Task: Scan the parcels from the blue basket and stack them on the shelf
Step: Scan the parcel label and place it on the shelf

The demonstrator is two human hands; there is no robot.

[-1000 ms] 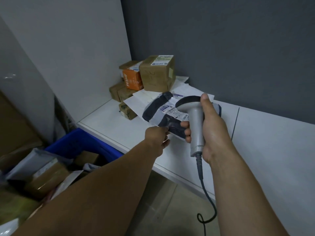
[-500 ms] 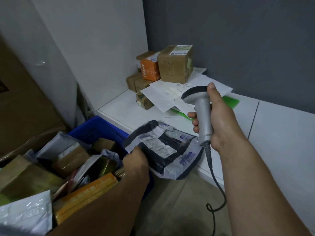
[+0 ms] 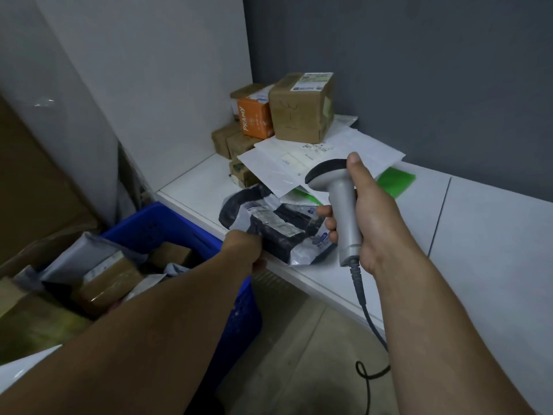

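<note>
Left hand point(image 3: 245, 250): closed on the near left corner of the dark grey parcel point(image 3: 278, 226). The back of the hand faces the camera, so most of its fingers are hidden. The forearm reaches in from 7 o'clock, over the blue basket point(image 3: 167, 223).
Right hand point(image 3: 371, 217): wrapped tight round the grip of the scanner point(image 3: 338, 202). The thumb lies up along the back of the head and the fingers curl round the front.
Scanner: upright, with its dark-rimmed head tipped toward 10 o'clock, over the parcel's right end. Its cable point(image 3: 368, 319) hangs down toward 6 o'clock and loops near the floor.
Dark grey parcel: a crumpled plastic mailer with white labels facing up, at the front edge of the shelf point(image 3: 478, 250), at 9 o'clock of the right hand. Its near edge hangs a little past the shelf lip. I cannot tell whether it lies flat or is slightly lifted.
White envelopes point(image 3: 299, 163): spread at 12 o'clock of the parcel, overlapping its far edge. A green sheet point(image 3: 395, 181) shows from under them at 3 o'clock.
Stacked boxes: in the shelf's far corner, a large brown box point(image 3: 302, 109) stands on the envelopes. An orange box point(image 3: 254, 118) touches it at 9 o'clock, and smaller brown boxes sit beneath.
Blue basket: on the floor at 8 o'clock of the parcel, just beside the shelf, filled with brown and grey parcels point(image 3: 110, 280).
</note>
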